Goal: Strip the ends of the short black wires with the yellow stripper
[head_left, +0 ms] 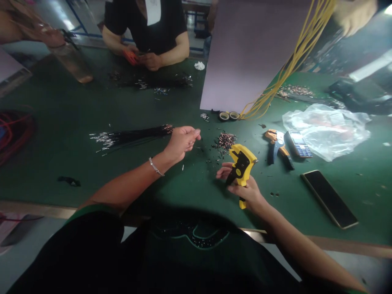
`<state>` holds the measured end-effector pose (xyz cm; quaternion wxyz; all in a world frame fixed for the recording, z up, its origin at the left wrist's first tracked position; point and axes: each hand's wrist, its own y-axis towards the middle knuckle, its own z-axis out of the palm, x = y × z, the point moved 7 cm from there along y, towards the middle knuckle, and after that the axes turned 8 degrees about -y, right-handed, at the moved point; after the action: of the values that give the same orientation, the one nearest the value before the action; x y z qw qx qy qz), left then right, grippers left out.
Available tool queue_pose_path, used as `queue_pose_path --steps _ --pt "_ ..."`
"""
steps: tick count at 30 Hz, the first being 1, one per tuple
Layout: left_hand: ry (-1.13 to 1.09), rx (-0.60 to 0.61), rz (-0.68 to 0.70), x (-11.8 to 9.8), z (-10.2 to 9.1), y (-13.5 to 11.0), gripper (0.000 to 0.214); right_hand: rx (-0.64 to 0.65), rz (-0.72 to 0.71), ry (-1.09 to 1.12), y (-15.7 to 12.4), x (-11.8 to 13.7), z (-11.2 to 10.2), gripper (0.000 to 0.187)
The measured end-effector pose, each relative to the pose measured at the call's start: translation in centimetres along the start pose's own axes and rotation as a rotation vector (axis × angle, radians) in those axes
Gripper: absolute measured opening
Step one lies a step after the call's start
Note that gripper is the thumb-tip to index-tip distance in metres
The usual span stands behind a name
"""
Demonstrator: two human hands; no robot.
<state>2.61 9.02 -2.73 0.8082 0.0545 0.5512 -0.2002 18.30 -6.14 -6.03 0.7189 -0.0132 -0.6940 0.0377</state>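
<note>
My left hand (181,143), with a bracelet at the wrist, is closed in a pinch. Whatever sits between its thumb and fingertips is too small to make out. Just left of it lies a bundle of thin black wires (137,134) with silvery ends at the far left and coppery ends by my hand. In my right hand (252,192) is a yellow and black wire stripper (244,163), held upright with its head toward the far side of the table. A small pile of short black and copper offcuts (226,140) lies just beyond the stripper.
To the right are orange-handled pliers (278,147), a keypad phone (300,144), a smartphone (330,199) and a clear plastic bag (327,126). Yellow wires (294,67) hang beside a grey panel (245,53), near tape rolls (229,116). Across the table, a person (147,36) holds a red-handled tool.
</note>
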Motion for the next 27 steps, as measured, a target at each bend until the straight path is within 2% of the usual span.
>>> queue_pose_path --steps 6,9,13,17,22,27 --pt "0.001 -0.019 0.002 0.3 -0.5 0.4 0.027 0.065 0.021 -0.032 -0.3 0.0 0.7 0.06" --pt "-0.017 -0.01 -0.002 0.2 -0.4 0.3 0.027 0.046 0.084 -0.065 0.2 0.0 0.7 0.052" --pt "-0.052 0.001 -0.011 -0.1 0.0 0.0 0.027 -0.05 0.158 -0.01 0.8 0.0 0.0 0.035" --pt "-0.096 0.067 -0.024 -0.2 0.6 -0.4 0.025 -0.043 0.172 0.068 1.6 0.5 0.3 0.033" --pt "-0.108 0.137 0.003 -0.5 1.4 -1.1 0.025 -0.026 0.115 0.228 3.5 2.3 1.6 0.033" --pt "-0.141 0.275 -0.065 -0.2 3.2 -2.4 0.025 0.012 0.061 0.393 5.2 3.6 2.9 0.031"
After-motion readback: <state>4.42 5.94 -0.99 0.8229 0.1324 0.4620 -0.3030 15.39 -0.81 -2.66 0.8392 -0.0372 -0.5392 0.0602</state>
